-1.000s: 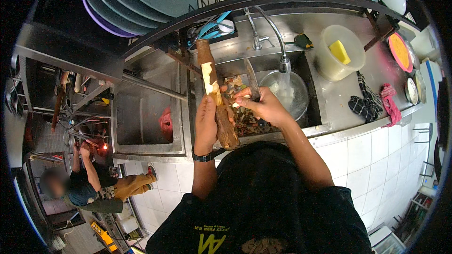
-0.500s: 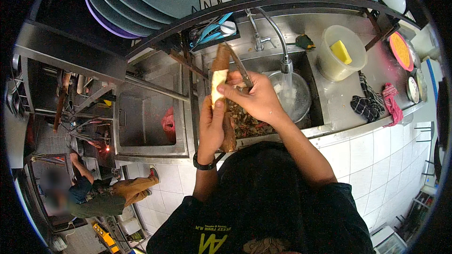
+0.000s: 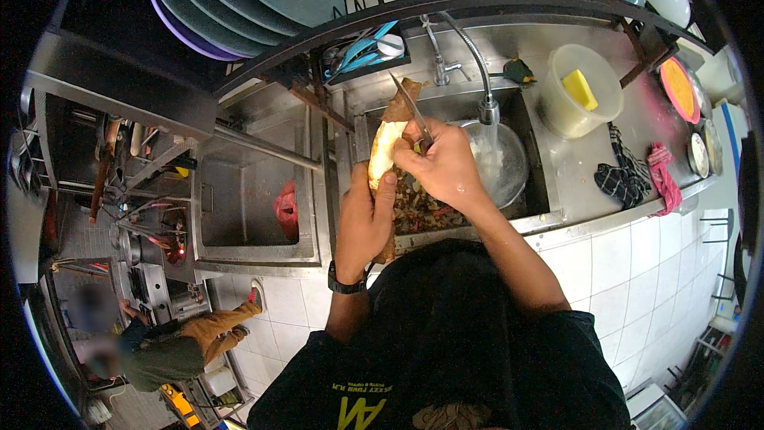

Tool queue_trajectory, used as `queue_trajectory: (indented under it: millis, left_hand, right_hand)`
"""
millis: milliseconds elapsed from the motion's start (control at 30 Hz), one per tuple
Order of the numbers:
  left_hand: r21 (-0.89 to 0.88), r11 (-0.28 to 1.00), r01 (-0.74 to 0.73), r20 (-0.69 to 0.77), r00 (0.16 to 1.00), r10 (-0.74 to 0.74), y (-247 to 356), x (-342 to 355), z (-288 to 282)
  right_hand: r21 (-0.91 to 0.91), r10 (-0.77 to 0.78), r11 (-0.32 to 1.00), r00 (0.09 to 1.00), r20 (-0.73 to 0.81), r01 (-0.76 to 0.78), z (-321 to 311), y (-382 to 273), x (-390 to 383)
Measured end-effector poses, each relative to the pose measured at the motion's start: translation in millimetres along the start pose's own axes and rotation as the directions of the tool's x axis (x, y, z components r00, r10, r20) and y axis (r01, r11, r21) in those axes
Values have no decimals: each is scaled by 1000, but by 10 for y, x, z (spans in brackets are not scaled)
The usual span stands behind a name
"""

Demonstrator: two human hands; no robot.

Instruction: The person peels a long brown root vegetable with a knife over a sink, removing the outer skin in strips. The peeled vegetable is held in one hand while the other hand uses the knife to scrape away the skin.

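Root (image 3: pixel 385 147) clasped in the left hand (image 3: pixel 362 221) is being tipped rightward, bringing skin (image 3: pixel 396 110) under the knife (image 3: pixel 408 103) gripped by the right hand (image 3: pixel 442 162).

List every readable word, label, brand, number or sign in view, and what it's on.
Black shirt: yellow lettering, one large mark plus smaller lines; I don't copy out printed words. The smallest line is too small to read.
Knife, root, plastic tub: no lettering that I can make out.
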State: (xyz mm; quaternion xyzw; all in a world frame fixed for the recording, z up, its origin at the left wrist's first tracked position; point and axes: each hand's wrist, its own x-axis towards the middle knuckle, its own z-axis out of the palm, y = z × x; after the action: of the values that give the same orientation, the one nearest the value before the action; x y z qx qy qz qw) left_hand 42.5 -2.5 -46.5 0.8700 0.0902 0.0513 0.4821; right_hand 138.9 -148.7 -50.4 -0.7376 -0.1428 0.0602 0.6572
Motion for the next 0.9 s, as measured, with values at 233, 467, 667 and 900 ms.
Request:
queue_trajectory:
  millis: [233,467,667,900]
  left_hand:
    - [-333,939,83,29,997,-77,42,-62,56]
    - [-606,766,215,203,973,-113,0,-46,36]
    - [-551,806,217,204,971,-122,42,-74,28]
    - [-255,951,172,159,978,-135,128,-66,-15]
  right_hand:
    - [138,-87,986,996,-20,89,77,179,82]
    - [221,-120,970,991,54,105,-112,-122,73]
    - [-70,-75,994,992,102,82,-264,-351,50]
    - [-274,-183,942,981,63,193,-336,-283,9]
